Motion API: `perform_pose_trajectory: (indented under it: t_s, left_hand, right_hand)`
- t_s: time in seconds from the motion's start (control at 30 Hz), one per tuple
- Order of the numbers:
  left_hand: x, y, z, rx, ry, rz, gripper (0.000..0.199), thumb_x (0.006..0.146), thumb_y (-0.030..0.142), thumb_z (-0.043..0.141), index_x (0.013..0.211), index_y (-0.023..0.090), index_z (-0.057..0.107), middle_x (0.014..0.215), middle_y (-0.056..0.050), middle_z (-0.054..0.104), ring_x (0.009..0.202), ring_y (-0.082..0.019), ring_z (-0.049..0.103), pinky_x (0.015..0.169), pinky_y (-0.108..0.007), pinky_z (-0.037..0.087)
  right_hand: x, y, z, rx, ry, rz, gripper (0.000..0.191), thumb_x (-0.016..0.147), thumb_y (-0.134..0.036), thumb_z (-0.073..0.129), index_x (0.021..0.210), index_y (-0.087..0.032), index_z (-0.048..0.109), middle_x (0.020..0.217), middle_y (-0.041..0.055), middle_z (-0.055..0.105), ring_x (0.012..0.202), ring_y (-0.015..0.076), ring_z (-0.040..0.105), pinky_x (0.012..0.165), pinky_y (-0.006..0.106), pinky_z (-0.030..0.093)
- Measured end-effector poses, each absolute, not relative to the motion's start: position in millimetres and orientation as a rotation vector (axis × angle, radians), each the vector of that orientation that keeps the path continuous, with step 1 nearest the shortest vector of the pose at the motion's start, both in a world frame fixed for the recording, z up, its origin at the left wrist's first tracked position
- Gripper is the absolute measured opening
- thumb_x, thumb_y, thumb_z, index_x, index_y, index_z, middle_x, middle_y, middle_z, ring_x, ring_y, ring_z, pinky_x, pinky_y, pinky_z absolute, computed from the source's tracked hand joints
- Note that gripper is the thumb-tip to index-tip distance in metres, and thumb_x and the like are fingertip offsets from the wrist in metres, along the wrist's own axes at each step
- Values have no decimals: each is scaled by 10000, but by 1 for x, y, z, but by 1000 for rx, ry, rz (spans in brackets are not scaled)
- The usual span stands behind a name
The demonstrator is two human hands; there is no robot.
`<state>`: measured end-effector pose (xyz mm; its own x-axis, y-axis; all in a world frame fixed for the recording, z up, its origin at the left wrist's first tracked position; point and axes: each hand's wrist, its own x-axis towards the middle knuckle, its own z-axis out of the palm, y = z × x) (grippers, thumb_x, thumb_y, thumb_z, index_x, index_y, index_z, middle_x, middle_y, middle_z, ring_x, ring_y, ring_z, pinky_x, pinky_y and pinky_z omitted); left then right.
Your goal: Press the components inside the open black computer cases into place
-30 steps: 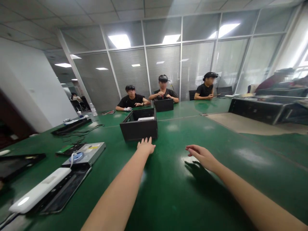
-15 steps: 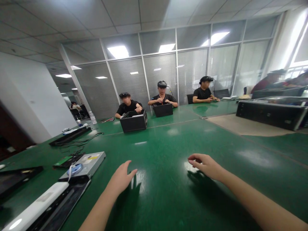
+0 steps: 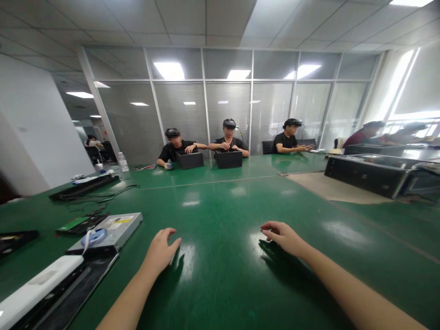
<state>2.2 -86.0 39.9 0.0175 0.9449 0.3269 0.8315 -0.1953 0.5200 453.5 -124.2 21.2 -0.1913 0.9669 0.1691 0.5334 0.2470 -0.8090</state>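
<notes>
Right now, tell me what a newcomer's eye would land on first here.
Probably the bare left hand and right hand, both empty, over the near part of the green table. Straight across, a seated person has both hands at a dark box. At left, a silvery metal unit with a yellow label stands out.

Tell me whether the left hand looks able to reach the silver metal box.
Probably yes: the left hand appears empty, beside the silver metal box, with only green tabletop visible between them; the blue round piece covers just part of the top.
</notes>
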Motion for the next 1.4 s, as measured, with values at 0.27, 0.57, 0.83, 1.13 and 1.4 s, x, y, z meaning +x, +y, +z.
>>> perform_pose_trajectory:
  t_s: [0.27, 0.57, 0.83, 1.13, 1.4]
  left_hand:
    - [10, -88, 40, 2076, 1835, 887, 367, 757, 477, 569, 980, 194, 638, 999, -93, 679, 908, -257, 647, 860, -394, 500]
    - [9, -87, 35, 2040, 1840, 877, 376, 783, 498, 557, 990, 195, 638, 898, -56, 689, 829, -223, 646, 778, -344, 487]
    - [9, -84, 33, 2015, 1844, 872, 371, 786, 511, 552, 959, 198, 648, 881, -49, 696, 837, -223, 650, 785, -338, 483]
    - [8, -81, 29, 1986, 1837, 869, 355, 774, 505, 566, 939, 204, 655, 896, -42, 700, 844, -218, 646, 800, -328, 473]
    - [8, -80, 31, 1972, 1860, 914, 389, 781, 521, 559, 975, 198, 650, 905, -47, 696, 842, -216, 644, 775, -318, 475]
  right_hand:
    - [458, -127, 25, -1367, -1852, 803, 418, 890, -505, 559, 1120, -171, 659, 1016, 95, 717, 790, 205, 682, 754, 355, 535]
    - [463, -129, 29, -1377, -1871, 767, 407, 886, -480, 568, 1122, -161, 658, 982, 82, 714, 751, 188, 658, 714, 335, 510]
    - [460, -132, 34, -1371, -1892, 756, 390, 890, -453, 564, 1119, -149, 650, 940, 78, 709, 730, 178, 640, 680, 321, 489]
    - [460, -132, 32, -1346, -1915, 669, 387, 888, -429, 568, 1169, -170, 628, 1034, 91, 701, 750, 180, 645, 710, 347, 532]
    - [439, -161, 98, -1287, -1913, -474, 615, 851, -472, 626, 1391, -210, 491, 1461, 141, 469, 1346, 326, 416, 1118, 516, 314]
